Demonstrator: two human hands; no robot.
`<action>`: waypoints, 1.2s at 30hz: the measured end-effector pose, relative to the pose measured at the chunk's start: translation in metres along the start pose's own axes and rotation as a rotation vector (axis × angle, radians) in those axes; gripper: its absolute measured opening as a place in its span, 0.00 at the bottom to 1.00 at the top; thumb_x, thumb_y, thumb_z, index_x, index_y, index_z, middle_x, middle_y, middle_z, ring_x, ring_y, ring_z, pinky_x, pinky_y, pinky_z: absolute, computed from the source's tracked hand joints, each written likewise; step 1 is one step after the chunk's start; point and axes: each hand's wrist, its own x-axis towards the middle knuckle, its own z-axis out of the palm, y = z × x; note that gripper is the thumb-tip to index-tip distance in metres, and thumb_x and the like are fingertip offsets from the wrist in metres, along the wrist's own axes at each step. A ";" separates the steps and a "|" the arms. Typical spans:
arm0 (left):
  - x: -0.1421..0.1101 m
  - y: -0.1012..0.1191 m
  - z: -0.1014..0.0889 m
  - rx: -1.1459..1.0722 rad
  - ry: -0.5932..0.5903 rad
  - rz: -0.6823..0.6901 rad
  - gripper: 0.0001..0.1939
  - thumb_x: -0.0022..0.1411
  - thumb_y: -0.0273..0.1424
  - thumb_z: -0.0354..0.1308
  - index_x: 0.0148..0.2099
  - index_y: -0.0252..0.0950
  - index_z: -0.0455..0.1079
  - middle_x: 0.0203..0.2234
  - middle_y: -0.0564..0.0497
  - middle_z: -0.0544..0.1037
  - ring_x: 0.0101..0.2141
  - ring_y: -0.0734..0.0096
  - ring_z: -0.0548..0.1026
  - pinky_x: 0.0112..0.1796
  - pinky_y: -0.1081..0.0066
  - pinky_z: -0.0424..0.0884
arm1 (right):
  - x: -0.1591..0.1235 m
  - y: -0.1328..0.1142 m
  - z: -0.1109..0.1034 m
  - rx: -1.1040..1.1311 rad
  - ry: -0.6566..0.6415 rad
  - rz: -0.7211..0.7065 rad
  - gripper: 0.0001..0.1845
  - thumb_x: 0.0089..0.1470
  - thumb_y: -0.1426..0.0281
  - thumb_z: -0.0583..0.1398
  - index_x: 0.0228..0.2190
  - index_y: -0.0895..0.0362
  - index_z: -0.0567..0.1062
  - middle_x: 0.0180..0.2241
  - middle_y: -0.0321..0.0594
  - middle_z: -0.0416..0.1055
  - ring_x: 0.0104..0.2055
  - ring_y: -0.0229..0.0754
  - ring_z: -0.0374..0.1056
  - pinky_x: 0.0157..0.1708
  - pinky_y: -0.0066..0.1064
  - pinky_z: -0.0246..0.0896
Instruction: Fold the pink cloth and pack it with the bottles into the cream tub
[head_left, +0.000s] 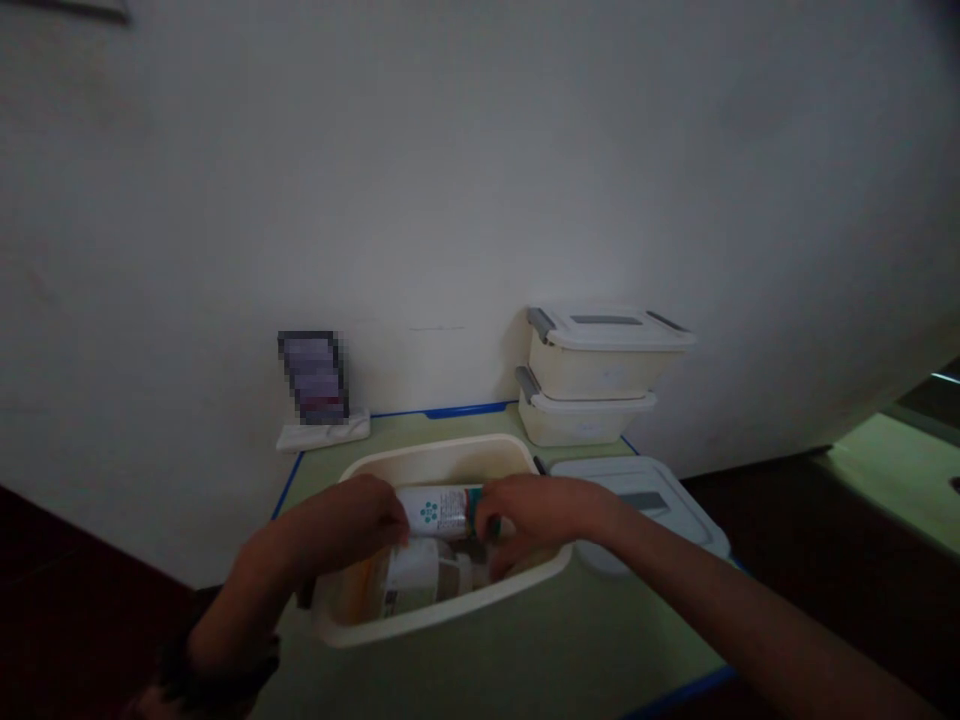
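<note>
My left hand [352, 520] and my right hand [536, 512] both grip a white tube with a teal mark [439, 510], one at each end, and hold it lying level over an open cream plastic tub [442, 622]. Inside the tub, under the tube, lies a white bottle with a label [416, 580]. The fingers of both hands are curled round the tube's ends, which hides its cap.
The tub's grey-white lid [660, 505] lies to its right on the pale green table [540, 660] with a blue edge. Two closed tubs [600, 385] are stacked against the white wall behind. A blurred card on a small white stand [322, 432] stands at back left.
</note>
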 end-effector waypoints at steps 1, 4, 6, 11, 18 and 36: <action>-0.003 0.000 -0.001 -0.034 0.017 0.027 0.13 0.55 0.31 0.49 0.34 0.34 0.75 0.31 0.46 0.78 0.31 0.66 0.74 0.32 0.72 0.67 | -0.004 0.002 -0.003 0.022 0.043 -0.016 0.18 0.46 0.59 0.62 0.37 0.57 0.75 0.37 0.42 0.72 0.36 0.43 0.68 0.34 0.29 0.60; -0.008 0.002 -0.002 -0.088 0.075 0.090 0.14 0.58 0.35 0.48 0.39 0.37 0.74 0.34 0.48 0.75 0.33 0.68 0.72 0.35 0.71 0.67 | -0.014 0.007 -0.008 -0.031 0.162 0.015 0.14 0.48 0.68 0.61 0.38 0.57 0.75 0.40 0.44 0.71 0.40 0.43 0.67 0.39 0.30 0.59; -0.006 0.004 0.000 -0.121 0.068 0.123 0.13 0.57 0.36 0.51 0.40 0.39 0.73 0.33 0.50 0.75 0.34 0.69 0.72 0.36 0.72 0.66 | -0.017 0.008 -0.008 -0.070 0.141 0.010 0.12 0.47 0.70 0.62 0.37 0.57 0.76 0.38 0.43 0.73 0.40 0.43 0.67 0.38 0.30 0.58; 0.004 0.005 0.008 -0.204 -0.054 0.259 0.07 0.53 0.33 0.59 0.35 0.41 0.76 0.31 0.53 0.78 0.32 0.72 0.74 0.35 0.76 0.65 | -0.009 -0.006 -0.001 -0.087 -0.073 0.078 0.10 0.47 0.71 0.59 0.33 0.55 0.78 0.30 0.40 0.76 0.29 0.41 0.69 0.24 0.27 0.55; 0.014 0.009 0.012 -0.251 -0.125 0.321 0.06 0.54 0.30 0.59 0.35 0.38 0.76 0.29 0.52 0.79 0.31 0.71 0.75 0.33 0.76 0.66 | 0.006 -0.018 -0.001 -0.171 -0.163 0.160 0.12 0.45 0.72 0.58 0.33 0.60 0.79 0.31 0.47 0.76 0.28 0.42 0.70 0.20 0.27 0.51; -0.003 -0.026 0.033 0.074 0.750 0.069 0.14 0.61 0.37 0.48 0.46 0.39 0.68 0.48 0.44 0.67 0.51 0.59 0.63 0.51 0.58 0.59 | -0.039 0.029 0.004 0.109 0.543 -0.051 0.11 0.56 0.66 0.55 0.38 0.57 0.73 0.46 0.46 0.65 0.49 0.40 0.60 0.50 0.34 0.53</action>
